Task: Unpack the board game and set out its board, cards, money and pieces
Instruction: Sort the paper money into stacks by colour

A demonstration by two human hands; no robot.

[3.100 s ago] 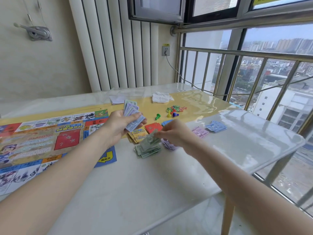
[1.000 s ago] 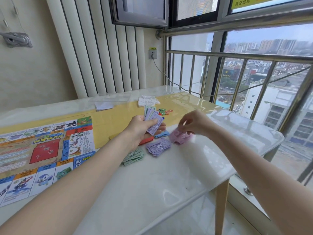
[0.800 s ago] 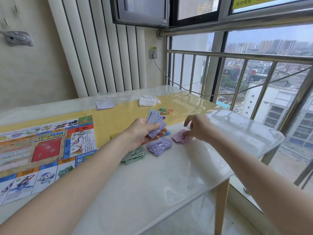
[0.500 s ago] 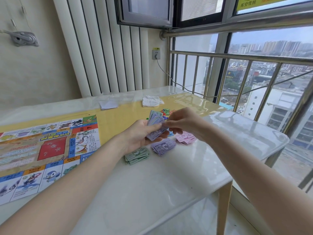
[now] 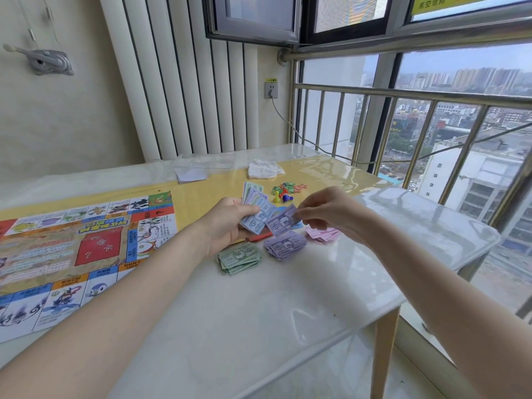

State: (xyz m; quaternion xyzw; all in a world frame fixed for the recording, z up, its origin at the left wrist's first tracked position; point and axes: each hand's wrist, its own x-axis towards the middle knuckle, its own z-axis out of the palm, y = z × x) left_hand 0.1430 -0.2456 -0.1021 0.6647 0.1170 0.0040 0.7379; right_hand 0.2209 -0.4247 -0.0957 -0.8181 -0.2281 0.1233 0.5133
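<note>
My left hand point(image 5: 227, 226) grips a fanned stack of play money point(image 5: 257, 207) above the table. My right hand point(image 5: 331, 213) pinches a single purple note point(image 5: 282, 223) by its corner, just right of the stack. Below lie sorted piles: green notes point(image 5: 239, 258), purple notes point(image 5: 285, 245) and pink notes point(image 5: 322, 234). A red card point(image 5: 260, 236) and a blue one peek out under my hands. The game board point(image 5: 72, 249) lies unfolded at the left. Coloured pawns and small pieces point(image 5: 285, 191) sit behind the money.
A crumpled white bag point(image 5: 263, 169) and a white paper sheet point(image 5: 191, 175) lie at the back of the table point(image 5: 259, 312). The table's right edge runs beside a railing point(image 5: 403, 133) and window. A cable hangs from the wall socket point(image 5: 271, 90).
My right hand put a pink note on the pink pile, came back to the stack in my left hand and now draws a purple note off it to the right.
</note>
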